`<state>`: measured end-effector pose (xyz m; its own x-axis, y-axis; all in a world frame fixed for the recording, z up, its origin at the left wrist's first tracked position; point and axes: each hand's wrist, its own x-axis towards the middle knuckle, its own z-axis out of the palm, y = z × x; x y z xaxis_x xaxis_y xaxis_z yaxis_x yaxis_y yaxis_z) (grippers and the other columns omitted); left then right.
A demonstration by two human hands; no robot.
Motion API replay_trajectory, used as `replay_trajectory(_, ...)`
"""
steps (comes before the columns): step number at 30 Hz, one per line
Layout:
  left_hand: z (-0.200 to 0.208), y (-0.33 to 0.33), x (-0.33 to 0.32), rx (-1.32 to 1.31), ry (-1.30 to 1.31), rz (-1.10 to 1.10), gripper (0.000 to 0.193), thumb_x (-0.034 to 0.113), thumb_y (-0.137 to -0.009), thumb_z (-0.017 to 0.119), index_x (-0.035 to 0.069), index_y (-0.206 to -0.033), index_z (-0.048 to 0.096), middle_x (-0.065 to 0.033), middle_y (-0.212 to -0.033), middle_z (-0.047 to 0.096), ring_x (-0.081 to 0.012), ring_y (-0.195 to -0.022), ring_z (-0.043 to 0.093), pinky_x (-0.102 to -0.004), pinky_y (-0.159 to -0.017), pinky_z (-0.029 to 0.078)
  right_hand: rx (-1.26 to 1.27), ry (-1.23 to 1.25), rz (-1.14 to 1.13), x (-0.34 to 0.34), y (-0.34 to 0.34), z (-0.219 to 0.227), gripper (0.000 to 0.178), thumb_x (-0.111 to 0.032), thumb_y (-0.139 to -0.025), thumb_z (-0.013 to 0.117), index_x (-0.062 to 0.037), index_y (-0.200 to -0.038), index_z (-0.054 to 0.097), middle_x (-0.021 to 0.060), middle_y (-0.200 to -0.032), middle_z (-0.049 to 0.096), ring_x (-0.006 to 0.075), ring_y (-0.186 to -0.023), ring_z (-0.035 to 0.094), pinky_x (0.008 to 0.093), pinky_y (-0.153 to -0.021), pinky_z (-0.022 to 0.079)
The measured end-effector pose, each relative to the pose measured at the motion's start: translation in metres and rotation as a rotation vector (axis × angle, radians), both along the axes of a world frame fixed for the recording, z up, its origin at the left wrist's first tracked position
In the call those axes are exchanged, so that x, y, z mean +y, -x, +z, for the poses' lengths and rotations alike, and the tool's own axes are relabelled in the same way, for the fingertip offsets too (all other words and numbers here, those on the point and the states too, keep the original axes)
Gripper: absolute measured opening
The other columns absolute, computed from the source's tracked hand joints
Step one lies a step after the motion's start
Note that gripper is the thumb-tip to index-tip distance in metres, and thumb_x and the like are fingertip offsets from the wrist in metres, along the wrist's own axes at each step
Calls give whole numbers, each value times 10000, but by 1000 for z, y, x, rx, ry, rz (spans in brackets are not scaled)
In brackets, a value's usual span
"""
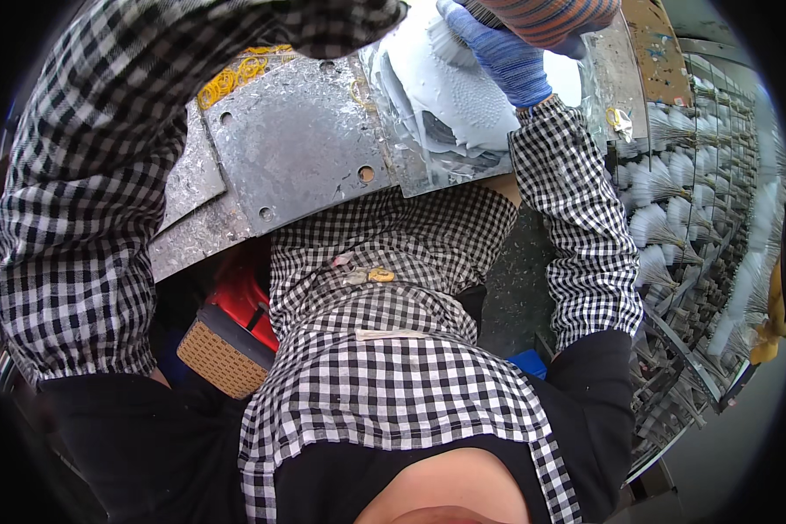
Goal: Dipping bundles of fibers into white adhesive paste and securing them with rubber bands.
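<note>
My right hand [502, 57], in a blue knitted glove, is raised at the top over a heap of pale grey-white paste [445, 105] on a metal plate [297, 148]. Its fingers curl beside a whitish bristly tuft [451, 33]; whether they grip it is unclear. My left arm in a checked sleeve sweeps across the top left. An orange striped glove [550, 17] at the top edge looks like my left hand, touching the blue glove and mostly cut off. Yellow rubber bands [227, 80] lie on the plate's far left corner.
Racks of several white bristle tufts [672, 201] fill the right side. A checked apron [384, 349] covers my lap. Below the plate sit a red object [240, 293] and a tan woven thing [218, 358]. A blue item [526, 360] is by my right elbow.
</note>
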<state>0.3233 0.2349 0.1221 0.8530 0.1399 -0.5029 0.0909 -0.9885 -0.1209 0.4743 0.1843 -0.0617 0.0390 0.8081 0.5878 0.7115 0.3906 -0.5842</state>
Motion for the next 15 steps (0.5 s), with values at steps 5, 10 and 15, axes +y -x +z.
replay_trajectory(5, -2, -3, 3, -35, 49, -23, 420, 347, -989, 645, 26, -1259, 619, -131, -1172, 675, -256, -1066, 675, -408, -931, 556, -107, 1, -32, -4, -3, 3, 254, -193, -858, 798, -82, -1071, 717, 41, -921, 708, 198, -870, 674, 328, -818, 531)
replay_trajectory(10, -4, -5, 3, -75, 95, -43, 416, 347, -985, 650, 27, -1249, 627, -131, -1159, 681, -258, -1052, 681, -410, -918, 561, -219, -1, -60, -6, -4, 4, 266, -198, -859, 795, -103, -1095, 715, 36, -944, 710, 202, -894, 676, 330, -835, 535)
replay_trajectory(15, -2, -5, 6, -119, 131, -62, 411, 348, -981, 655, 29, -1239, 636, -132, -1145, 686, -261, -1039, 686, -413, -905, 566, -335, -13, -88, -11, -7, 7, 282, -204, -861, 792, -125, -1119, 713, 30, -968, 712, 206, -918, 679, 332, -852, 540)
